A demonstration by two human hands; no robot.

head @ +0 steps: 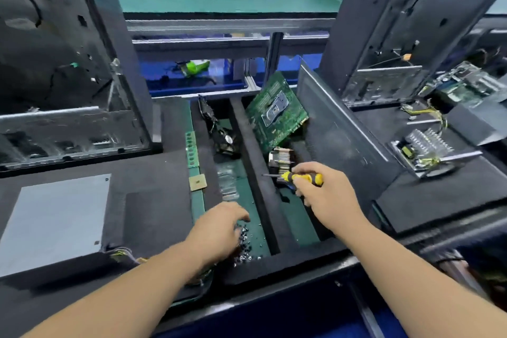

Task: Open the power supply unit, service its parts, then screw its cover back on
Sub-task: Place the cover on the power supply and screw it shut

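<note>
Under the left fingers: a heap of small screws lies in a foam-walled compartment; the left hand reaches down into the heap, fingers curled, but whether they pinch a screw cannot be told.
Right fingers: the right hand is clamped round a yellow-and-black screwdriver, its tip pointing left.
Just beyond the right fingers: a finned heatsink, and a green circuit board leaning in the next compartment.
Left of the left fingers: the power supply unit, a grey metal box, lies on the desk with its cover on, cables trailing from its near corner.
Far right: another opened unit, its innards exposed.
</note>
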